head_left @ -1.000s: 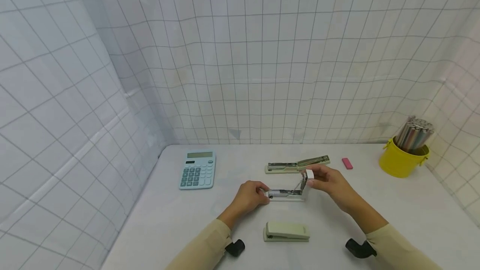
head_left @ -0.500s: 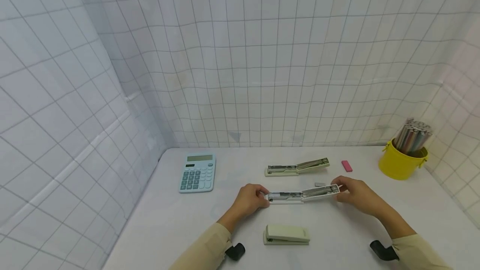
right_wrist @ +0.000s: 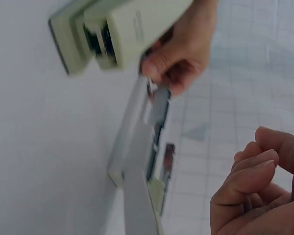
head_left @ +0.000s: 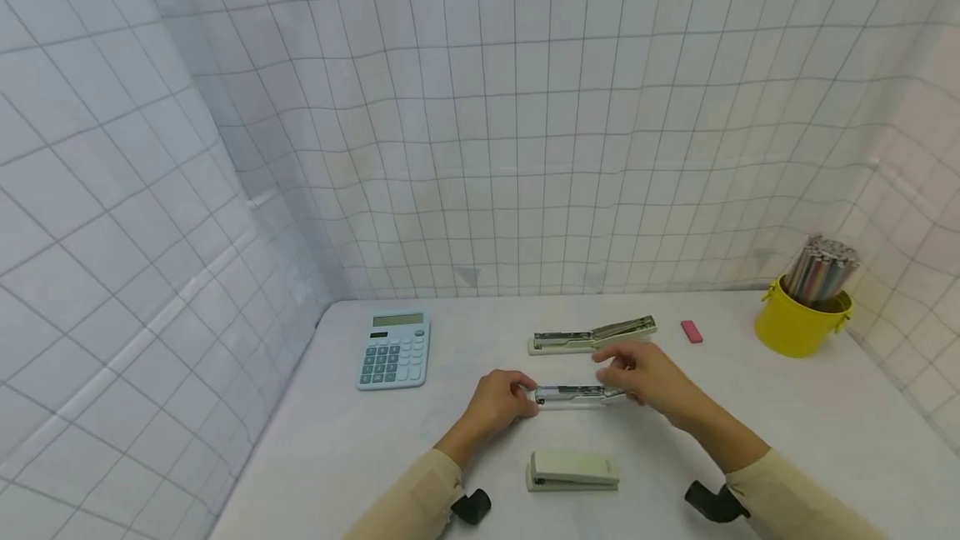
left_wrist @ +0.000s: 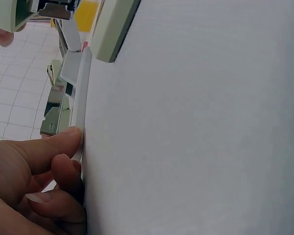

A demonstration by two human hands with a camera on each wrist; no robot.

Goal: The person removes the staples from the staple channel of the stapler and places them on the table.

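Observation:
A white stapler (head_left: 572,397) lies swung open on the table, its metal magazine facing up. My left hand (head_left: 498,400) pinches its left end; in the left wrist view the thumb and fingers press along the white base (left_wrist: 80,98). Above the stapler's lifted-back right half is my right hand (head_left: 649,375), its fingers loosely bent, with a gap between thumb and forefinger. Nothing shows in those right-hand fingers (right_wrist: 255,178) in the right wrist view. Behind it lies a pale green stapler (head_left: 561,343), also swung open. A closed pale green stapler (head_left: 573,470) sits in front.
At the left is a light blue calculator (head_left: 394,350). A small pink block (head_left: 692,332) lies at the back right, and a yellow bucket (head_left: 795,327) full of thin sticks (head_left: 821,269) stands by the right edge. Grid-patterned cloth (head_left: 517,148) hangs behind the table.
My right hand swung the white stapler's top half over to the right, let go of it, and moved back left above it. It now covers a small grey piece seen earlier. My left hand stays put.

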